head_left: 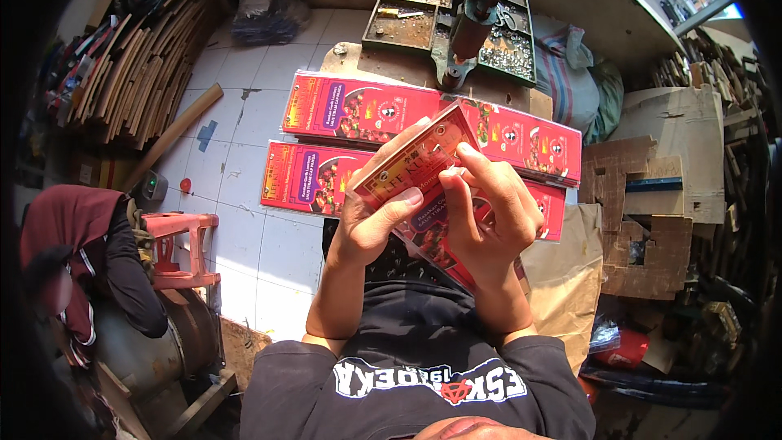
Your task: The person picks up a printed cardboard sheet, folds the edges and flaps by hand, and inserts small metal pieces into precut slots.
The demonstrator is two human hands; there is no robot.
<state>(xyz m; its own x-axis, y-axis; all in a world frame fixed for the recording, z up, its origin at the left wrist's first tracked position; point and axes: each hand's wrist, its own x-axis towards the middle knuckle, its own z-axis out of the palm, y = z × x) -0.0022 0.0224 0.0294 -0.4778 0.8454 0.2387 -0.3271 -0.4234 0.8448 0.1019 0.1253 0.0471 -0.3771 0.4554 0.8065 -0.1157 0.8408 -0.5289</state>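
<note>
Head view: we have a red printed sheet (415, 165) held tilted on our side of the metal press (471, 37), its top corner pointing toward the press. Left hand (364, 228) grasps it, thumb flat on the printed face, fingers behind. Right hand (493, 204) has bent fingers, thumb and forefinger tips close together at the sheet's right edge — we can't tell whether they pinch it.

More red printed stock (301, 179) lies in rows on our side of the press, partly hidden by our hands. The press stands on a wooden tabletop (350, 63); left of it, a compartment tray (407, 0) with small loose bits; right of it, another tray (509, 53) full of small shiny parts. Farther right of the press — a striped sack (562, 73). Well left of the press, a red stool (183, 248) by the tiled floor (285, 257).
</note>
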